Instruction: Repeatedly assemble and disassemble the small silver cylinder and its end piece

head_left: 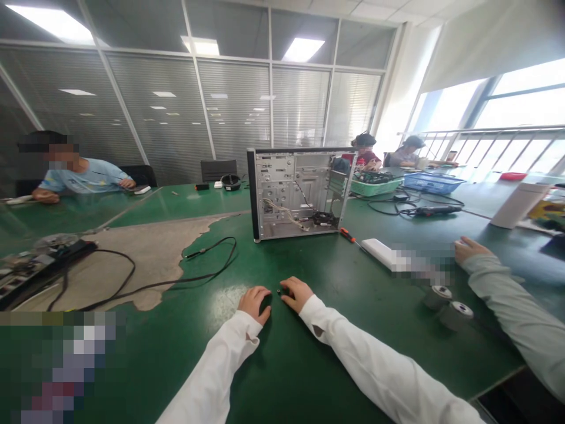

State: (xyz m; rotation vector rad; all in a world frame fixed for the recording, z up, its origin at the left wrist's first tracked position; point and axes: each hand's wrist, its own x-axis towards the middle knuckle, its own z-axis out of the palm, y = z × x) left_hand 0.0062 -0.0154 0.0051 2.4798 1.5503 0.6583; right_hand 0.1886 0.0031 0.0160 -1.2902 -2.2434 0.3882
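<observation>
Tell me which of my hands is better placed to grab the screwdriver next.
Probably the right hand: it rests nearer the screwdriver, which lies ahead and to the right, beside the computer case. The left hand sits farther away.

The hands (254, 302) are bare; the white sleeves (379, 358) are long and creased, a slit (318, 331) gaping near each cuff (312, 310).

White-sleeved left forearm (212, 365) and right forearm (375, 353) stretch forward, converging. The left hand (255, 303) and right hand (298, 294) face each other, near but apart, each loosely curled into a C-shape.
</observation>
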